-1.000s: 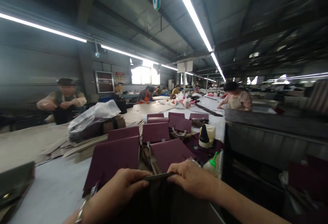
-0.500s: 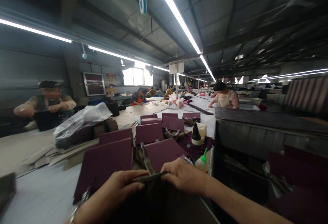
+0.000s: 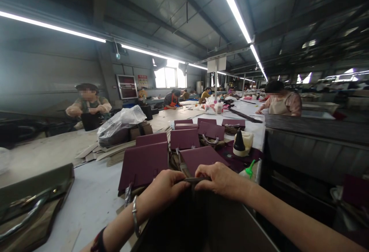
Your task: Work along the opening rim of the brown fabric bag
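Observation:
A dark bag (image 3: 198, 221) stands close in front of me, its inside in deep shadow. My left hand (image 3: 165, 186) pinches its upper edge between thumb and fingers. On the same edge, just to the right, my right hand (image 3: 223, 179) has a similar pinch, and a small gap parts the two hands. Beyond them lie purple handbags; a big flap (image 3: 146, 164) is left of my hands and another flap (image 3: 201, 156) right behind them. A bottle with a green nozzle (image 3: 249, 169) is past my right hand. The bag's lower part is out of view.
At left lies a dark green handbag (image 3: 37, 202) with a wrapped handle. Clear plastic (image 3: 121, 123) covers a pile beside stacked sheets. A pale container with a black cone (image 3: 243, 144) stands near the table's right edge. Co-workers sit left (image 3: 88, 104) and right (image 3: 284, 102).
The view has swung left and down, so the scene sits farther right and the green handbag shows more. My hands have drawn closer together on the bag's edge.

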The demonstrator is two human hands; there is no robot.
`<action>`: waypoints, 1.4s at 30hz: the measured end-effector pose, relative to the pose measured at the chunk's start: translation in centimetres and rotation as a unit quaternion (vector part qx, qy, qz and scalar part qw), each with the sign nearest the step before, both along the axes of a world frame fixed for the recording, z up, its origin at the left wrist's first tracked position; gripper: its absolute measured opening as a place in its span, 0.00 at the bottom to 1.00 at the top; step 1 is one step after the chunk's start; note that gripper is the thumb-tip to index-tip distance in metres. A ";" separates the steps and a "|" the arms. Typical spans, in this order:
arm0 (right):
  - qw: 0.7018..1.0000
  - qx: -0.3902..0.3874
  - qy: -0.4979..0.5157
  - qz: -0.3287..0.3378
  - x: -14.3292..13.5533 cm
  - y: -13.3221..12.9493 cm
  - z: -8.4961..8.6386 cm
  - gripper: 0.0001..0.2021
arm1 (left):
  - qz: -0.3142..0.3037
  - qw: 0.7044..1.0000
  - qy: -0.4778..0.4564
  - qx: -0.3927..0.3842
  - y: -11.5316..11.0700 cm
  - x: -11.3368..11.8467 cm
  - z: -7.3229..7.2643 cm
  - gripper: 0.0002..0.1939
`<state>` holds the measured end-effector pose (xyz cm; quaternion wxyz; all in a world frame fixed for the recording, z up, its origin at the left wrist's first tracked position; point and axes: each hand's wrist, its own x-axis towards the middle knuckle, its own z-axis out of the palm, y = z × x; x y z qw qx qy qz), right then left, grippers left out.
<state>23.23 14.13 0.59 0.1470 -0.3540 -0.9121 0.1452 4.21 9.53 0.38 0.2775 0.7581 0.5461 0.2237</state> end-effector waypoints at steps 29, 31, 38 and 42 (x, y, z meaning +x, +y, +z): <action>0.997 0.059 0.034 -0.029 -0.6 -0.5 -0.3 0.14 | -0.018 0.999 0.042 0.008 2.2 0.9 -0.5 0.12; 0.995 0.057 0.060 -0.056 0.0 -0.5 -0.5 0.15 | -0.010 0.999 0.043 0.014 2.4 0.9 -0.6 0.12; 0.994 0.048 0.055 -0.087 0.6 -1.0 -0.3 0.08 | -0.013 0.999 0.037 0.003 2.6 0.8 -0.7 0.12; 0.989 0.061 0.029 -0.129 -0.1 -0.6 -0.3 0.11 | -0.014 0.999 0.031 0.011 2.6 0.8 -0.7 0.12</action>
